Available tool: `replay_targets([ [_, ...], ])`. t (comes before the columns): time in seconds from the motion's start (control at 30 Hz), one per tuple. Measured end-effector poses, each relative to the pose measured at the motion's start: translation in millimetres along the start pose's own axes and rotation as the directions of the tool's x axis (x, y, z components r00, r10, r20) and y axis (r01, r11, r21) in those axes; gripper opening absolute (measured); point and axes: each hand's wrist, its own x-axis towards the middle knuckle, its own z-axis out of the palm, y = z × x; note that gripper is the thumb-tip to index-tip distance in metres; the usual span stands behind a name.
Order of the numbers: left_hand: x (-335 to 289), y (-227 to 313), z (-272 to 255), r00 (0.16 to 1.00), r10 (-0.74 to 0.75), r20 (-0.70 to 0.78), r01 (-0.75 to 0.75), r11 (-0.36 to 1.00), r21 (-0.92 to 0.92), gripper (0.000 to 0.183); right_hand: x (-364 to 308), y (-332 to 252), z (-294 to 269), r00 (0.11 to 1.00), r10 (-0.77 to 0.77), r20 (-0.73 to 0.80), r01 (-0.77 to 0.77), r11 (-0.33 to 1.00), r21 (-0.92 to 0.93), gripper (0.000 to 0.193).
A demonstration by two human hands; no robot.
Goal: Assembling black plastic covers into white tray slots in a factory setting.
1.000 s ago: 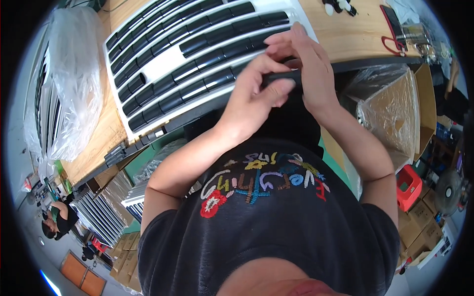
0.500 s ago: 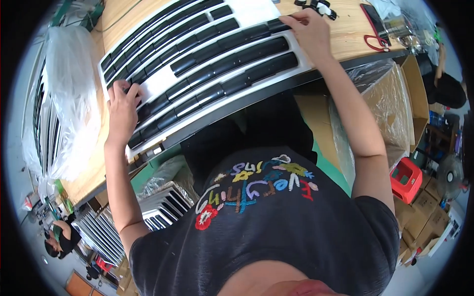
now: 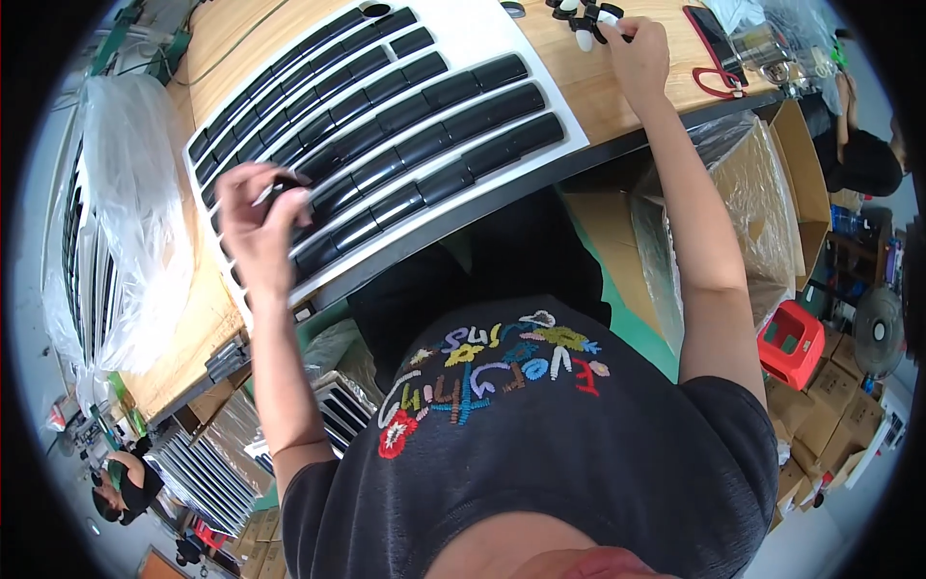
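A white board (image 3: 569,121) on the wooden table carries several slanted rows of glossy black curved pieces (image 3: 395,198). Over the board's left part is my left hand (image 3: 253,217), slightly blurred, its thumb and fingers closed on a small black piece (image 3: 281,187). Beyond the board's right edge, my right hand (image 3: 641,60) pinches a small black part (image 3: 627,38) at a cluster of black-and-white parts (image 3: 582,17). My fingers partly hide what each hand holds.
Right of my right hand lie a dark phone (image 3: 712,39) and red-handled scissors (image 3: 719,81). A plastic-lined carton (image 3: 752,212) stands below the table's right side. Clear plastic sheeting (image 3: 135,212) covers stacked boards at the left. A red stool (image 3: 793,343) stands on the floor.
My right hand has left the board's right edge for the loose parts. One row of black pieces has slid left, closing a gap. My left hand has risen slightly rightward.
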Motion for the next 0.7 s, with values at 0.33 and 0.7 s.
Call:
replay_targets([
  [0.33, 1.4, -5.6, 106.9, 0.924, -0.152, 0.351, 0.322, 0.803, -0.501, 0.027, -57.2, -154.8, -105.1, 0.756, -0.109, 0.645, -0.353, 0.763, 0.542, 0.014],
  [0.7, -13.8, 8.1, 116.1, 0.884, -0.138, 0.446, 0.352, 0.824, -0.443, 0.02, -67.1, -180.0, -109.4, 0.731, -0.22, 0.645, -0.351, 0.69, 0.633, 0.013],
])
